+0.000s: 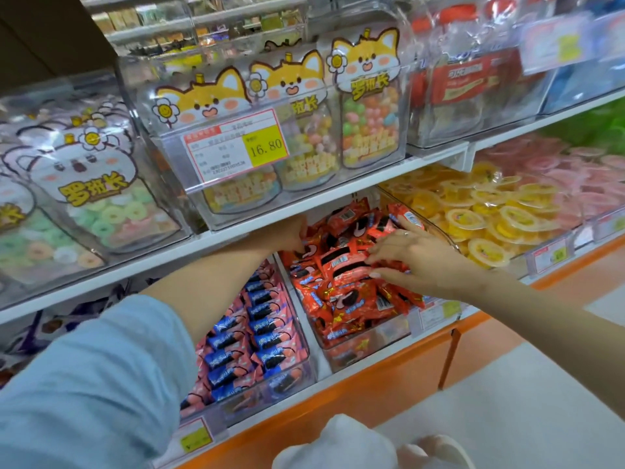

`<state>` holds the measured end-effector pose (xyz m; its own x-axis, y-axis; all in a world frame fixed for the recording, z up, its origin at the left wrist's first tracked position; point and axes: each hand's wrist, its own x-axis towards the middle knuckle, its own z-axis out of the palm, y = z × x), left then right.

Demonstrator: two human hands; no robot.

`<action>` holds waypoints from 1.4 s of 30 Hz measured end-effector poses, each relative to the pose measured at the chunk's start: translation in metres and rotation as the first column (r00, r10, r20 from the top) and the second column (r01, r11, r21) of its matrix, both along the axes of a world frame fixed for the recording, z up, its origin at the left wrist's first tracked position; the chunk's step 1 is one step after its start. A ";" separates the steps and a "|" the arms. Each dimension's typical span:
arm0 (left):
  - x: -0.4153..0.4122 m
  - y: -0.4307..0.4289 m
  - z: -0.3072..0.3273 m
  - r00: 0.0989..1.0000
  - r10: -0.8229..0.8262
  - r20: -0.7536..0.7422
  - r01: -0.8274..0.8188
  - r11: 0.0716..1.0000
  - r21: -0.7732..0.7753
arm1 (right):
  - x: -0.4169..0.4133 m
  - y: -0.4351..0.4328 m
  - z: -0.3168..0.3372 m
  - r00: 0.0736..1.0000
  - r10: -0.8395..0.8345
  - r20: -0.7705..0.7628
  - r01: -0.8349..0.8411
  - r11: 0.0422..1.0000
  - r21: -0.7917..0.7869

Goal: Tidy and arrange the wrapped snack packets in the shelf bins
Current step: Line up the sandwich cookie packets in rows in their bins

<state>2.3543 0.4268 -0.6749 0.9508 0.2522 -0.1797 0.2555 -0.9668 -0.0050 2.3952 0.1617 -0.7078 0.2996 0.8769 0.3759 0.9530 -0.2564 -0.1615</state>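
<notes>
A clear shelf bin (365,350) holds a heap of red wrapped cookie packets (345,299). My left hand (287,233) reaches deep into the back of this bin under the upper shelf; its fingers are mostly hidden among the packets. My right hand (411,257) lies on top of the heap with fingers spread, its fingertips pressing on red packets near the middle of the bin. To the left, a second bin (270,387) holds pink-and-blue wrapped packets (257,333) in neat rows.
Right of the red bin sit bins of yellow jelly cups (490,218) and pink cups (581,177). The shelf above carries clear boxes of candy jars with a 16.80 price tag (236,143). An orange shelf base (389,377) runs below.
</notes>
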 end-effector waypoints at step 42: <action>0.022 0.007 -0.028 0.982 -0.095 -0.161 0.094 0.995 -0.015 | -0.002 0.066 -0.004 0.974 -0.182 -0.137 0.139 0.951 -0.275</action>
